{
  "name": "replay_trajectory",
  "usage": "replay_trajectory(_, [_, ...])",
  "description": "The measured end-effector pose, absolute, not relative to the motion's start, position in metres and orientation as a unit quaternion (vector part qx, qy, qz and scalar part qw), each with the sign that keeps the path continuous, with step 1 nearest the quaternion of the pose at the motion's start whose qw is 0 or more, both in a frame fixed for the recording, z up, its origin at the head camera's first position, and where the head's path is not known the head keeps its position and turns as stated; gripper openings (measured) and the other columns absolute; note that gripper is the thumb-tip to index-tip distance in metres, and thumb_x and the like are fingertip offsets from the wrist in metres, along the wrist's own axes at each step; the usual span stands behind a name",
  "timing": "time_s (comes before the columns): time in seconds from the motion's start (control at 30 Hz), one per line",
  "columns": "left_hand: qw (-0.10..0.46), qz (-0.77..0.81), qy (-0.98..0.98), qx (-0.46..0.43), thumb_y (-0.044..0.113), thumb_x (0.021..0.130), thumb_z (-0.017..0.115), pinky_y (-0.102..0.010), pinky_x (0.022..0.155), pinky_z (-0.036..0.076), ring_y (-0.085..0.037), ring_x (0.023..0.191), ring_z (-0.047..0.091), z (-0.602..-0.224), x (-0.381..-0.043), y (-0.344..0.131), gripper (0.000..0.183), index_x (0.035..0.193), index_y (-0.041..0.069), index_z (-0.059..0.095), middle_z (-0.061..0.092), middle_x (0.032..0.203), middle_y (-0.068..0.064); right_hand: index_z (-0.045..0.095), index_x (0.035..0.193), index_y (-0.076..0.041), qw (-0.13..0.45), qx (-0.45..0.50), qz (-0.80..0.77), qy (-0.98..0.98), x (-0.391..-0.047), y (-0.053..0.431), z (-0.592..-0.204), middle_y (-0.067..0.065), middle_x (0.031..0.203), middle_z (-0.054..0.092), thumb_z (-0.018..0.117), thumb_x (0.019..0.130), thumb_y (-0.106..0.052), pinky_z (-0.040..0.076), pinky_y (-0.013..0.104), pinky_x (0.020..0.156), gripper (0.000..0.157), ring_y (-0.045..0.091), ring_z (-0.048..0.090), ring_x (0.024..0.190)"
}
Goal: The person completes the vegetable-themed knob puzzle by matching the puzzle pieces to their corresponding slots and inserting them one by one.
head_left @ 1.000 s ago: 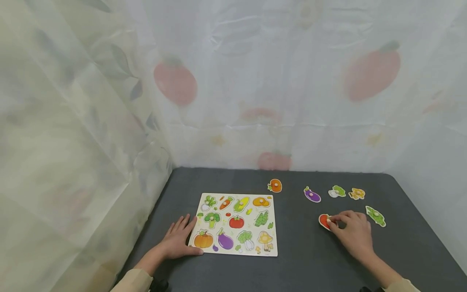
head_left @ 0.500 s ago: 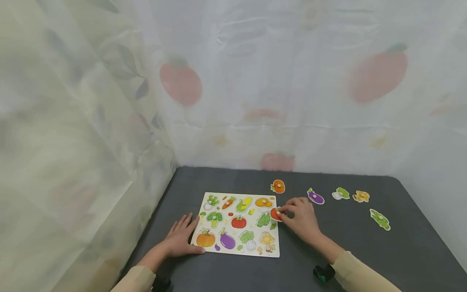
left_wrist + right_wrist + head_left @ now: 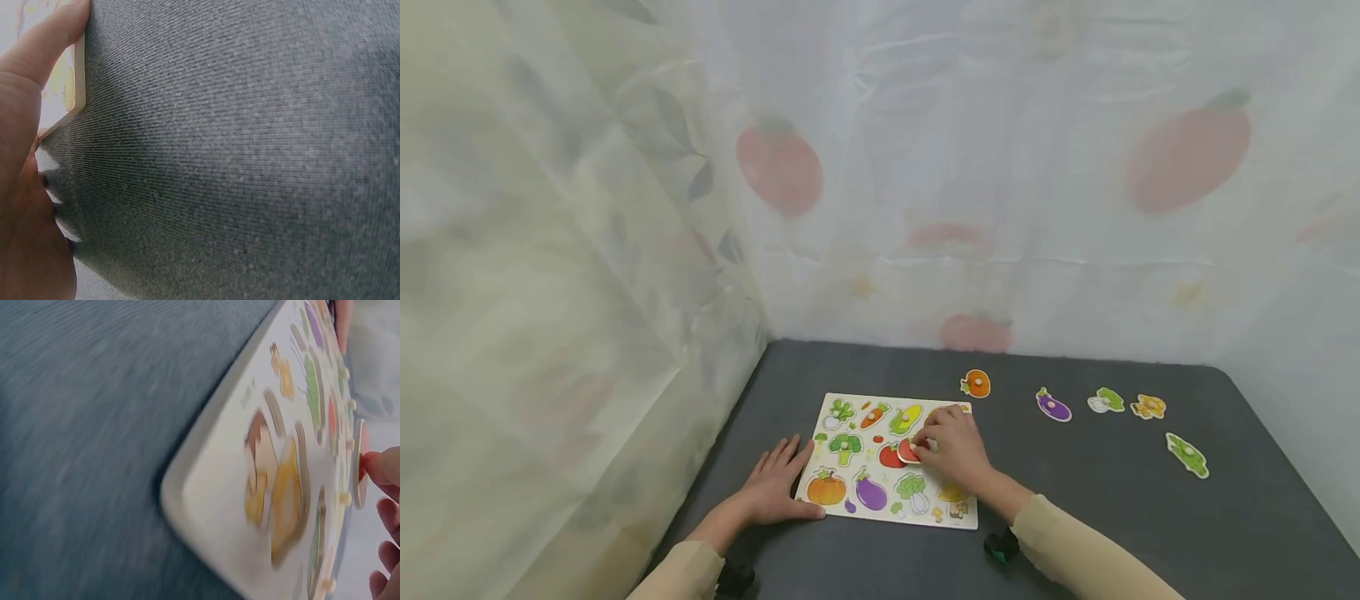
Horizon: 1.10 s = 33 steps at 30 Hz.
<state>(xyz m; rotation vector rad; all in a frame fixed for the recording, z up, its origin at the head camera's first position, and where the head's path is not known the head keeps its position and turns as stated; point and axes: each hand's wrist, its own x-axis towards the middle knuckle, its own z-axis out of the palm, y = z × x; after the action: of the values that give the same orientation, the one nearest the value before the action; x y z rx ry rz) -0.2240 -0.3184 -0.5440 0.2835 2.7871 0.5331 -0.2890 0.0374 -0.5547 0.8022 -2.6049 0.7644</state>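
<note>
A white vegetable puzzle board [image 3: 868, 458] lies flat on the dark table. My left hand [image 3: 769, 493] rests along its left side, fingers spread and thumb at the near left corner; the left wrist view shows that thumb [image 3: 47, 40] against the board's edge. Over the board, my right hand [image 3: 958, 446] pinches a tomato puzzle piece [image 3: 907, 452] by its knob. This piece partly overlaps the printed tomato [image 3: 889, 456] in the head view. In the right wrist view, the tomato piece [image 3: 358, 462] stands tilted above the board's surface.
Loose pieces lie on the table: a pumpkin [image 3: 976, 383] behind the board, and to the right an eggplant [image 3: 1054, 406], a cabbage [image 3: 1106, 401], a mushroom [image 3: 1148, 407] and a pea pod [image 3: 1187, 456]. Printed curtains [image 3: 880, 208] hang around the back and sides.
My right hand has carried the tomato piece leftward from the right of the table to over the board. My left hand has stayed at the board's left side.
</note>
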Motion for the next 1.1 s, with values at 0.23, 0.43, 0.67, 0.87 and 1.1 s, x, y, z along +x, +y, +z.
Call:
replay_trajectory(0.23, [0.15, 0.181, 0.967, 0.093, 0.072, 0.073, 0.079, -0.067, 0.119, 0.006, -0.046, 0.154, 0.007, -0.543, -0.225, -0.317, 0.123, 0.164, 0.011, 0.024, 0.013, 0.168, -0.023, 0.081, 0.081, -0.029, 0.143, 0.28, 0.251, -0.916, -0.292, 0.017, -0.564, -0.012, 0.092, 0.059, 0.085, 0.084, -0.032, 0.042, 0.044, 0.091, 0.006, 0.017, 0.049, 0.098])
replay_trajectory(0.43, [0.153, 0.169, 0.969, 0.09, 0.075, 0.072, 0.078, -0.066, 0.12, 0.006, -0.044, 0.154, 0.007, -0.541, -0.224, -0.316, 0.124, 0.165, 0.014, 0.023, 0.013, 0.169, -0.021, 0.081, 0.081, -0.028, 0.136, 0.279, 0.242, -0.919, -0.294, 0.008, -0.569, -0.011, 0.091, 0.059, 0.083, 0.084, -0.034, 0.041, 0.039, 0.085, 0.007, 0.015, 0.047, 0.094])
replay_trajectory(0.67, [0.15, 0.167, 0.97, 0.09, 0.075, 0.072, 0.078, -0.066, 0.12, 0.007, -0.045, 0.154, 0.007, -0.539, -0.223, -0.316, 0.124, 0.165, 0.013, 0.023, 0.014, 0.168, -0.021, 0.081, 0.083, -0.029, 0.135, 0.28, 0.237, -0.921, -0.293, 0.001, -0.571, -0.011, 0.094, 0.061, 0.082, 0.085, -0.035, 0.04, 0.037, 0.083, 0.007, 0.015, 0.048, 0.095])
replay_trajectory(0.87, [0.148, 0.167, 0.971, 0.091, 0.075, 0.072, 0.078, -0.066, 0.12, 0.007, -0.045, 0.154, 0.007, -0.54, -0.224, -0.315, 0.124, 0.165, 0.013, 0.024, 0.014, 0.168, -0.021, 0.082, 0.083, -0.028, 0.129, 0.278, 0.238, -0.922, -0.292, -0.002, -0.571, -0.011, 0.094, 0.061, 0.083, 0.085, -0.035, 0.04, 0.038, 0.083, 0.007, 0.014, 0.047, 0.094])
replay_trajectory(1.1, [0.148, 0.168, 0.97, 0.09, 0.075, 0.072, 0.078, -0.066, 0.12, 0.006, -0.044, 0.154, 0.006, -0.542, -0.224, -0.316, 0.124, 0.165, 0.013, 0.023, 0.013, 0.169, -0.021, 0.082, 0.083, -0.028, 0.13, 0.274, 0.239, -0.922, -0.293, -0.002, -0.572, -0.011, 0.095, 0.061, 0.083, 0.085, -0.037, 0.04, 0.038, 0.083, 0.009, 0.014, 0.046, 0.094])
